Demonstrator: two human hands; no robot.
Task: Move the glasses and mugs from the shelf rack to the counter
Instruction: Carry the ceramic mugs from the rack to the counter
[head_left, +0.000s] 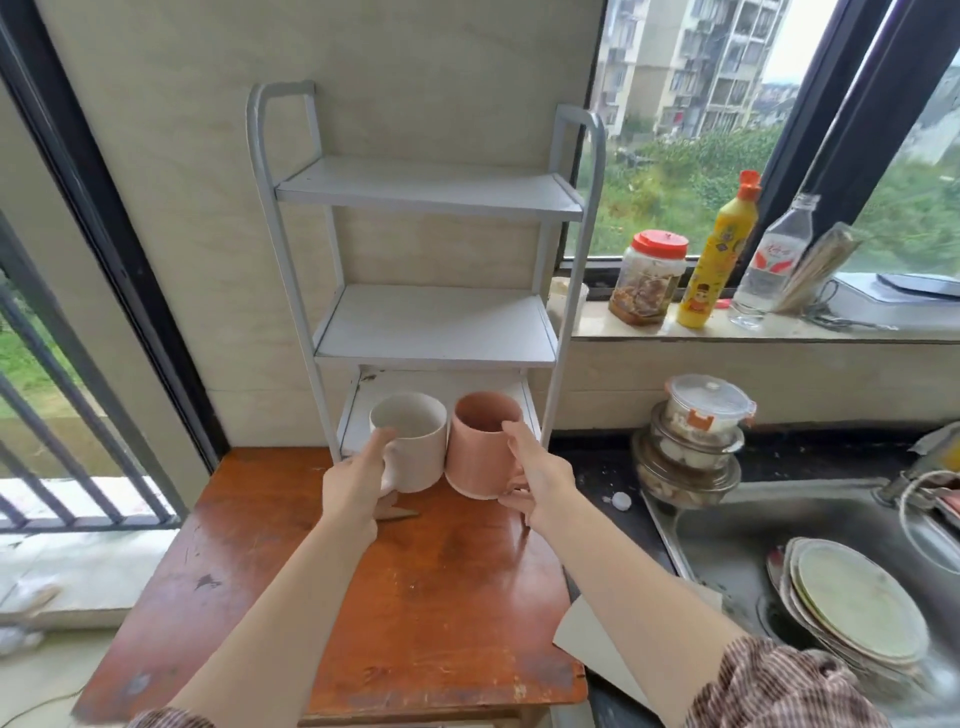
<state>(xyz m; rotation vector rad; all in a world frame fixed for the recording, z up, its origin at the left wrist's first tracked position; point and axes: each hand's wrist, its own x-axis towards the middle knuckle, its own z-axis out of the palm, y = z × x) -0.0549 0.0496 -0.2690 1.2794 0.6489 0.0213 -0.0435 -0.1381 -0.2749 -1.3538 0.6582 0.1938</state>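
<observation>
- We hold two mugs side by side, touching each other, in front of the lowest level of a white shelf rack (306, 291) and above the back edge of a reddish wooden counter (426, 587).
- The white mug (413, 441) is in our left hand (358, 480); the thumb hooks over its near rim and the other fingers wrap its left side, where we cannot see them well.
- The pink mug (480, 447) is in our right hand (535, 475); the thumb lies over the rim and the fingers curl under, pinching the side near its base.
- We cannot tell whether the mug bases rest on the wood or hang just above it.
- Both forearms reach straight forward from the bottom of the view, roughly parallel, with striped sleeves (779, 686) pushed up.
- The rack's two upper shelves are bare, and its right post stands just beside our right wrist.
- The counter in front of the mugs is open wood, scuffed, with its left edge dropping toward a window with dark bars.
- To the right, past the counter's edge, a steel sink (727, 540) holds stacked plates (857, 608), with stacked lidded containers (696, 431) behind it.
- On the window ledge farther back stand a red-lidded jar (649, 275), a yellow squeeze bottle (719, 254) and a clear bottle (769, 265), well apart from our hands.
</observation>
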